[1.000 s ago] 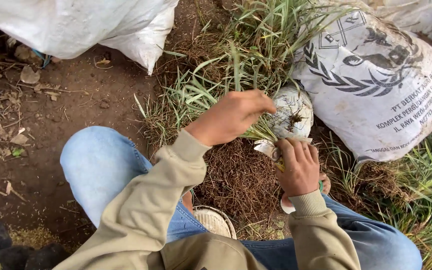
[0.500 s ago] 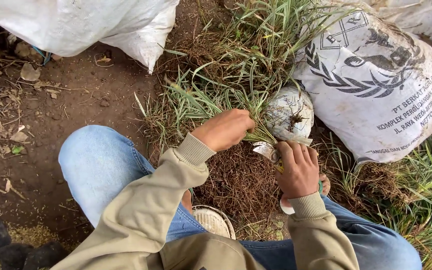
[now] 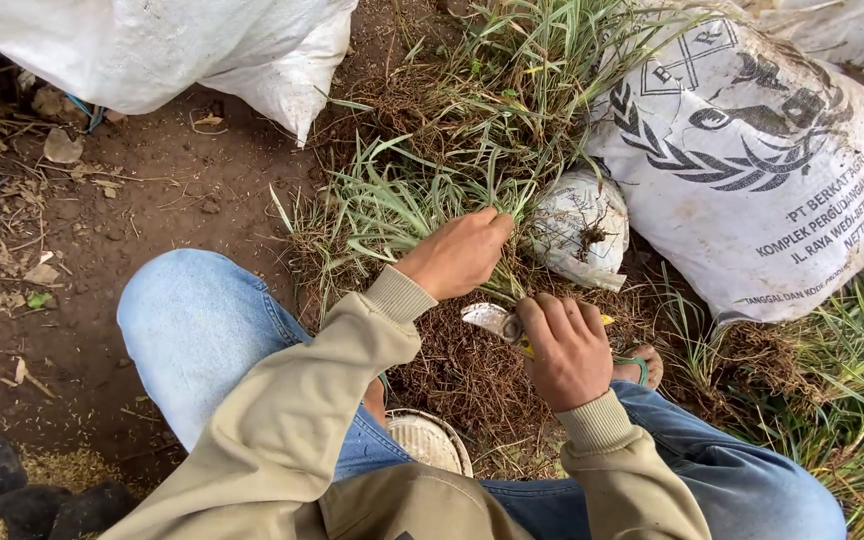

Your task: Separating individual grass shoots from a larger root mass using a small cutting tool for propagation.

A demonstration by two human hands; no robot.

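Grass clump (image 3: 407, 195) with long green blades and brown roots lies on the soil in front of our knees, between the two white sacks. Our left hand (image 3: 457, 255) closes its fingers around a bunch of blades at the near side of the clump. Our right hand (image 3: 567, 350) is curled tight on the yellow handle of small shears (image 3: 497, 322); the pale metal blades point left, just below the left hand and over the dry brown roots. We cannot tell if the blades touch the grass. A printed sack (image 3: 762, 170) stands to the right, a plain white sack (image 3: 172, 50) at upper left, and a small dirty white bag (image 3: 577, 225) lies just beside the clump.
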